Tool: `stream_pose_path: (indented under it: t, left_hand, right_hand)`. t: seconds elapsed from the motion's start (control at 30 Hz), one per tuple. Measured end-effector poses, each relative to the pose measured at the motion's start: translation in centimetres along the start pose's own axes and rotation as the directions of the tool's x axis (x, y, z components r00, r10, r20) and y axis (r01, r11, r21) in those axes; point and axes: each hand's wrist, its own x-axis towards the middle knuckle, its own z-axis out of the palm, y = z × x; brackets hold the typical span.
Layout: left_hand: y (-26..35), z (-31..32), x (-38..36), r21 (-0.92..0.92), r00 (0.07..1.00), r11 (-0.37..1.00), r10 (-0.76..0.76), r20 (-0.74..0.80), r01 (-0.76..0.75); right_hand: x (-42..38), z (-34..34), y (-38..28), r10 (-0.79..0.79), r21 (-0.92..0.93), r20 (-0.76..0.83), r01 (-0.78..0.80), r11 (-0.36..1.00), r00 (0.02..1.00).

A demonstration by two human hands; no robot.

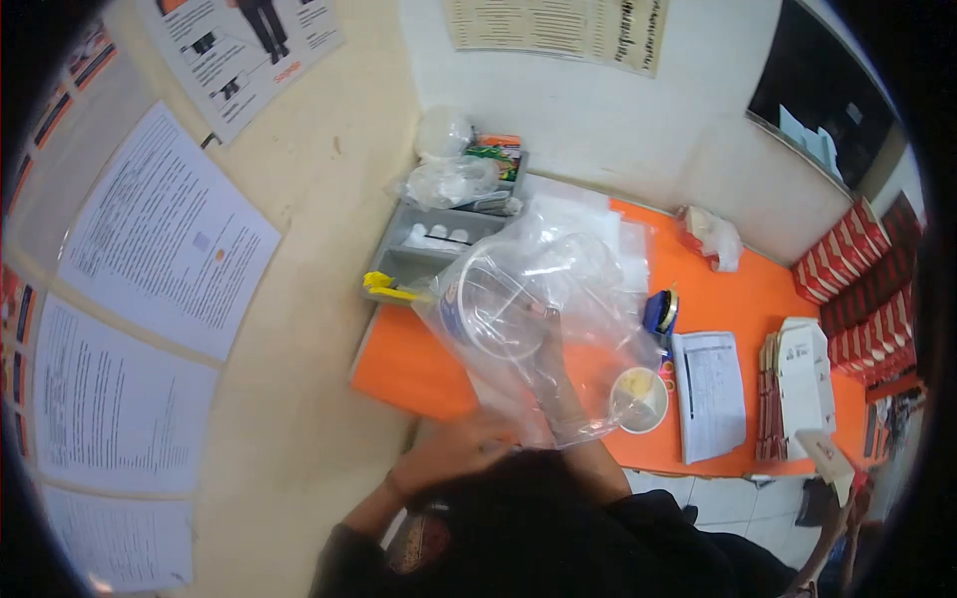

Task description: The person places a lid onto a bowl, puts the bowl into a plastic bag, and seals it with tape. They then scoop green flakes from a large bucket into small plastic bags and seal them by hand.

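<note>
A large clear plastic bag (pixel 608 299) spreads over the orange table in front of me. Inside it, a round white tub (pixel 495 299) with some blue on its outer wall shows its rim. My right hand (pixel 551 344) reaches up within the bag and grips the tub's right side, its fingers partly veiled by the plastic. Smeared by motion, my left hand (pixel 464 441) is at the bag's near left edge; its fingers do not show clearly. A white paper cup (pixel 638 400) with something pale yellow in it stands beside the bag on the right.
A grey divided tray (pixel 399 239) holds wrapped items and a yellow object (pixel 389 287). Rightward are a blue tape dispenser (pixel 661 311), a paper pad (pixel 710 397), folded cartons (pixel 797 389) and stacked red-and-white boxes (pixel 842 254). Walls bound the table behind and left.
</note>
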Motion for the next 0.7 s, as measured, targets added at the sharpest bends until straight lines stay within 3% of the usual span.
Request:
stream_pose_path:
  t: [0.07,0.1,0.17,0.2,0.23,0.27,0.3,0.33,0.4,0.43,0.5,0.57,0.63,0.7]
  left_hand:
    - [4.1,-3.6,1.8,0.073,0.941,0.938,0.339,0.008,-0.338]
    - [5.8,-4.7,4.0,0.190,0.899,0.955,0.283,-0.334,-0.230]
    - [5.3,-5.8,8.3,0.270,0.724,0.963,0.173,-0.668,0.020]
    - [3.1,-5.6,9.6,0.282,0.708,0.952,0.121,-0.696,0.115]
    - [1.1,-5.3,10.3,0.270,0.715,0.957,0.117,-0.689,0.104]
    - [-1.1,-5.0,11.0,-0.119,0.840,0.986,-0.165,-0.517,0.120]
    - [-2.7,-4.4,11.5,-0.469,0.910,0.856,-0.352,-0.218,0.219]
    - [-3.3,-3.3,11.9,-0.471,0.919,0.854,-0.344,-0.193,0.220]
    - [-4.2,-0.1,12.0,-0.777,0.894,0.609,-0.424,-0.148,0.161]
    - [-6.0,2.1,11.9,-0.781,0.899,0.599,-0.421,-0.119,0.177]
    - [-11.1,8.0,11.0,-0.887,0.879,0.332,-0.453,0.149,0.322]
    - [-12.5,12.6,8.3,-0.895,0.908,0.336,-0.391,0.150,0.293]
    - [-12.2,15.4,6.4,-0.901,0.923,0.330,-0.351,0.161,0.282]
    - [-13.0,17.5,5.4,-0.909,0.927,0.284,-0.309,0.214,0.305]
  right_hand:
    - [-1.3,-0.5,-0.9,-0.043,0.009,-0.022,0.043,0.999,0.999]
    - [-2.0,-0.8,-1.2,-0.065,0.011,-0.034,0.066,0.998,0.997]
    - [-3.4,-1.4,-1.6,-0.107,0.014,-0.059,0.108,0.994,0.993]
    - [-4.0,-1.7,-1.6,-0.126,0.020,-0.072,0.128,0.992,0.989]
    - [-4.8,-2.0,-1.7,-0.145,0.025,-0.086,0.147,0.989,0.986]
    - [-5.4,-2.3,-1.8,-0.165,0.030,-0.101,0.169,0.985,0.981]
    - [-6.3,-2.5,-2.1,-0.190,0.039,-0.116,0.196,0.980,0.975]
    - [-7.2,-2.6,-2.4,-0.214,0.049,-0.131,0.222,0.974,0.968]
    - [-9.2,-3.2,-2.6,-0.255,0.067,-0.177,0.270,0.961,0.951]
    - [-10.2,-3.7,-2.6,-0.275,0.068,-0.207,0.294,0.953,0.939]
    - [-11.6,-6.5,-1.6,-0.307,0.039,-0.292,0.332,0.942,0.906]
    - [-11.6,-13.7,0.6,-0.338,-0.048,-0.418,0.351,0.935,0.843]
    - [-11.5,-20.4,2.3,-0.383,-0.215,-0.594,0.319,0.923,0.707]
    - [-11.0,-18.0,1.3,-0.412,-0.264,-0.584,0.315,0.911,0.700]
